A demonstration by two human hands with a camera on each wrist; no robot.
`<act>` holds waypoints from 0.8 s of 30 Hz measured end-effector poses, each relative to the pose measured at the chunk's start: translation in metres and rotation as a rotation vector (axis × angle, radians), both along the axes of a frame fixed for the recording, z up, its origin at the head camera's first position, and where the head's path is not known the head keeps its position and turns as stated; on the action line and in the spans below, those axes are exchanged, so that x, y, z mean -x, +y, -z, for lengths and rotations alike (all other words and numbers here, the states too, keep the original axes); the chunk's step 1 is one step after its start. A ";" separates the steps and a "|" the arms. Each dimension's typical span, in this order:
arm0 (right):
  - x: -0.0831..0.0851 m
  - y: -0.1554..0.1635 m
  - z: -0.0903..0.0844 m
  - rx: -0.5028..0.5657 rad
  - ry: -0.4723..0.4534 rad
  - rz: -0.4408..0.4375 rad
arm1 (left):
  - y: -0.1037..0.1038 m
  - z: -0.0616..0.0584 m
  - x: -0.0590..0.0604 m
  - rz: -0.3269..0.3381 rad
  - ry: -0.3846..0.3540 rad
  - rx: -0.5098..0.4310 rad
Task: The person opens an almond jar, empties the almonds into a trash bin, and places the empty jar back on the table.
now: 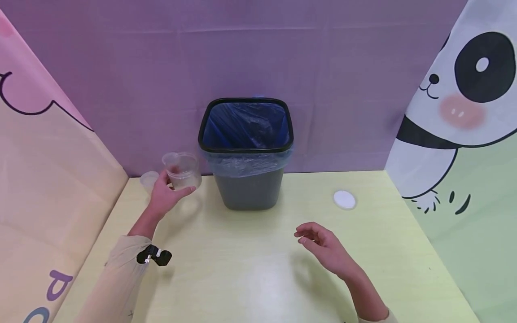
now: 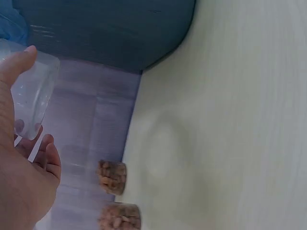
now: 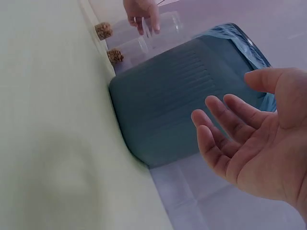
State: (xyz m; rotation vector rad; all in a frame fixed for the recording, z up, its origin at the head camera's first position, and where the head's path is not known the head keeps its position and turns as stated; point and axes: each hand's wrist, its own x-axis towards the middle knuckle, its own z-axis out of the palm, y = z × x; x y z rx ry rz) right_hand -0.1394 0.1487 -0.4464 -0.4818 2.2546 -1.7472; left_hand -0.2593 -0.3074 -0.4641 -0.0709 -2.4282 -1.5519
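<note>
Person, two arms in view, both hands bare.

Left hand point(image 1: 163, 197): no glove, ring or watch visible. Left sleeve point(image 1: 117, 278): pale beige, light fabric, loose fit, cuff ending just short of the wrist. A small black clip point(image 1: 154, 256) with a silvery metal part sits at the cuff.

Right hand point(image 1: 325, 249): bare, no jewellery. Right sleeve point(image 1: 377, 317): only a beige edge shows at the picture's bottom; forearm uncovered above it.
</note>
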 end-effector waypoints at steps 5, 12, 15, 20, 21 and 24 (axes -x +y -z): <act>-0.007 -0.009 0.014 0.045 -0.073 0.018 | 0.000 0.014 0.002 -0.031 -0.052 0.036; -0.007 -0.020 0.029 0.102 -0.078 0.071 | 0.002 0.032 0.008 -0.097 -0.098 0.033; -0.007 -0.024 0.032 0.121 -0.085 0.081 | 0.004 0.039 0.011 -0.110 -0.101 0.045; -0.006 -0.028 0.034 0.128 -0.097 0.084 | 0.009 0.049 0.016 -0.126 -0.148 0.093; -0.006 -0.029 0.034 0.126 -0.099 0.083 | 0.010 0.051 0.016 -0.131 -0.161 0.110; -0.006 -0.029 0.034 0.122 -0.111 0.074 | 0.011 0.056 0.017 -0.146 -0.198 0.165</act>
